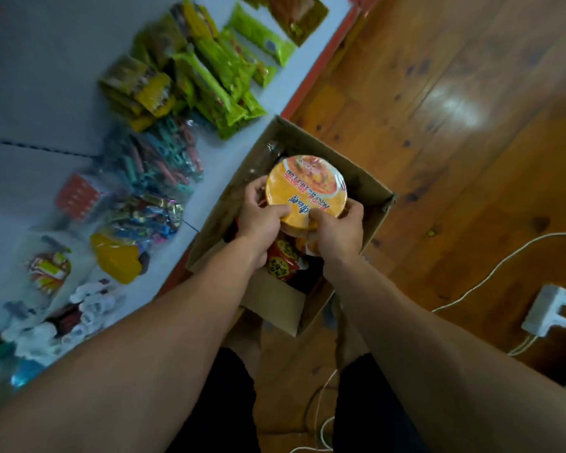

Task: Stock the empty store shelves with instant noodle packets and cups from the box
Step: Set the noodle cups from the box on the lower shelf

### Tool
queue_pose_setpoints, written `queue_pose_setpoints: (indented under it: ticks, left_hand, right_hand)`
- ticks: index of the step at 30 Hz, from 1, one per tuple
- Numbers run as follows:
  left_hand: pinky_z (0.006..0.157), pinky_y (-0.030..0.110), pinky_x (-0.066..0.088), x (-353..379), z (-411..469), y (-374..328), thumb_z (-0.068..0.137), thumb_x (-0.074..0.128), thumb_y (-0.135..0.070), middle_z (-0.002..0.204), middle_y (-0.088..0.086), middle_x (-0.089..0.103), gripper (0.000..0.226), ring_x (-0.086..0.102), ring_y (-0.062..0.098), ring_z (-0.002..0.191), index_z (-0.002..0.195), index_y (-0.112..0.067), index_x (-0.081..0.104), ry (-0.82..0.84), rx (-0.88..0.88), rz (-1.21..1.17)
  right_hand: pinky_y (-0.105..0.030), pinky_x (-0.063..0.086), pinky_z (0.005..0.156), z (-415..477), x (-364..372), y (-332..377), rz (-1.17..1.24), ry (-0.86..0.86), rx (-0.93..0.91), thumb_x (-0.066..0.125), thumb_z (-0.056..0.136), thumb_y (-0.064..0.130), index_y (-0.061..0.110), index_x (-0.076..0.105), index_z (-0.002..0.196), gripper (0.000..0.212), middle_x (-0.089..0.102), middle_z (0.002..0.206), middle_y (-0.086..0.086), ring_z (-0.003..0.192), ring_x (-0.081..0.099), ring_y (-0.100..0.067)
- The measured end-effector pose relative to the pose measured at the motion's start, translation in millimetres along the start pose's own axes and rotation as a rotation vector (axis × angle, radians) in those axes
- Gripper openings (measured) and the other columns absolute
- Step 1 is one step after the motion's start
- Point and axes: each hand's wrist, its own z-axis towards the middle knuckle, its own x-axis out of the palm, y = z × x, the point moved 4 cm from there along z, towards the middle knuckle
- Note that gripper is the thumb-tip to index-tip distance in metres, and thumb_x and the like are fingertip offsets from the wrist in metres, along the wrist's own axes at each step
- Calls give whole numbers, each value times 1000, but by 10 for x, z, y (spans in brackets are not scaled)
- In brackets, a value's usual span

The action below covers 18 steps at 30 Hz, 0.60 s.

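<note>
Hands are sharing 1 grasp: the left hand [262, 217] and right hand [337, 228] are both clasping the near rim of the orange-lidded noodle cup [304, 188], which is sitting over the open box [370, 188]. This is likely the pick-up step. Next, the cup is needing a lift clear and a carry to the white shelf [46, 93] beside the green packets [223, 80].

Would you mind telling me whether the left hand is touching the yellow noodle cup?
Touching: in the head view the left hand grips the rim of the yellow noodle cup.
</note>
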Motion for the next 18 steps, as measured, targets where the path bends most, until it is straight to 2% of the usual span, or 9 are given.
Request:
queue_pose_setpoints:
  ticks: [5, 8, 12, 13, 15, 16, 18]
  left_hand:
    - [78, 28, 54, -214, -690, -494, 88, 66, 2, 127, 0, 60, 56, 59, 19, 116, 131, -28, 46, 10, 105, -137]
    - [89, 39, 55, -420, -1096, -711, 88, 67, -2, 127, 2, 62, 54, 60, 21, 116, 131, -29, 48, -22, 177, -219]
    - [88, 39, 56, -709, -1561, -941, 82, 72, -9, 128, 1, 63, 56, 61, 21, 116, 125, -39, 51, -69, 254, -353]
    - [91, 42, 56, -787, -1675, -996, 78, 73, -13, 127, 1, 64, 57, 62, 22, 116, 125, -39, 53, -82, 273, -378]
    - [94, 43, 56, -962, -1881, -1093, 77, 74, -15, 125, -1, 65, 58, 63, 19, 115, 126, -38, 55, -112, 322, -409]
    - [91, 38, 57, -1055, -1981, -1142, 80, 73, -12, 126, -2, 64, 57, 63, 18, 114, 129, -36, 54, -123, 341, -426]
    - [76, 22, 58, -1248, -2159, -1208, 86, 70, -8, 128, -1, 61, 57, 62, 13, 111, 134, -33, 52, -143, 355, -473]
  right_hand:
    - [-46, 54, 92, -726, -272, 556, -49, 45, -204, 72, 80, 32, 27, 45, 127, 55, 59, 122, 1, 106, 61, -19]
    - [-43, 55, 91, -1167, -381, 825, -54, 107, -291, 72, 82, 31, 27, 44, 132, 57, 60, 125, 1, 108, 61, -18]
    - [-22, 52, 72, -1688, -428, 1160, -59, 160, -445, 71, 86, 27, 22, 44, 135, 56, 59, 125, 3, 108, 59, -14]
    - [-24, 53, 75, -1818, -416, 1228, -69, 167, -482, 71, 86, 27, 23, 45, 135, 56, 60, 126, 3, 109, 59, -14]
    - [-38, 54, 90, -2074, -370, 1336, -87, 183, -534, 72, 84, 29, 24, 46, 133, 55, 60, 127, 2, 113, 58, -16]
    - [-43, 53, 94, -2198, -338, 1380, -93, 198, -552, 73, 83, 29, 25, 47, 130, 54, 60, 126, 2, 113, 59, -17]
    - [-45, 54, 93, -2458, -263, 1468, -106, 232, -595, 73, 83, 29, 30, 48, 122, 47, 62, 118, 4, 109, 61, -17]
